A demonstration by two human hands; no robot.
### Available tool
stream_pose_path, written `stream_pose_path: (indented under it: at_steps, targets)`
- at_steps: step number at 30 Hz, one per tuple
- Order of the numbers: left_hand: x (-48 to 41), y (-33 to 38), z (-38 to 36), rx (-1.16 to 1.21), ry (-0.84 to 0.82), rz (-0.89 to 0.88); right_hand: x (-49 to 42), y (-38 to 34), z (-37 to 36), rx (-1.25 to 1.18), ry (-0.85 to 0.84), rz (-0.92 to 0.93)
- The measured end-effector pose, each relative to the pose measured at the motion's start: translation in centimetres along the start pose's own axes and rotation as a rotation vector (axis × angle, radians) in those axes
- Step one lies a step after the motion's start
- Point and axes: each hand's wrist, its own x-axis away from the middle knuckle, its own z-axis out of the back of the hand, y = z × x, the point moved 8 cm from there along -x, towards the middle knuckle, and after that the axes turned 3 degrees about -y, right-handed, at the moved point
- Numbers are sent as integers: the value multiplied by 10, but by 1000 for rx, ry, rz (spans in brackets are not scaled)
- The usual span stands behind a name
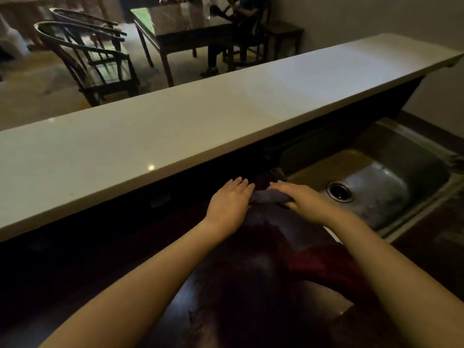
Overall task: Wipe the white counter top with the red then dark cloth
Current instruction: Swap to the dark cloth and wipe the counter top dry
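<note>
Both hands work low, on the dark lower surface in front of the raised white counter top (pixel 226 114), just left of the steel sink (pixel 371 182).

Left hand (pixel 229 204): flat, palm down, fingers extended and together, pressing near the left end of the dark cloth (pixel 266 197). Whether it rests on the cloth or on the surface just beside it is hard to tell in the gloom.

Right hand (pixel 298 199): laid over the right end of the dark cloth, fingers curled down around its edge; a light hold, not a fist.

The dark cloth shows as a bluish-grey bunched strip between the two hands. The red cloth (pixel 324 262) lies nearer the body, under the right forearm, on the same dark surface. No hand is on it.

The white counter top carries nothing; a glare spot sits near its front edge.

Judgement: with the red cloth set down and the dark one in hand, the step appears to be readying the dark cloth for the second pass. To do it well, the person should fold the cloth into a flat pad, not a rope, so a broad face meets the counter. Lift it clear of the overhanging edge. Start at one end and run overlapping strokes along the length, including the front lip.
</note>
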Motion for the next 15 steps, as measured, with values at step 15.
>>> stream_pose_path:
  at_steps: [15]
  targets:
    - [-8,46,-141,161,-331,64,19,112,-85,196,-225,-126]
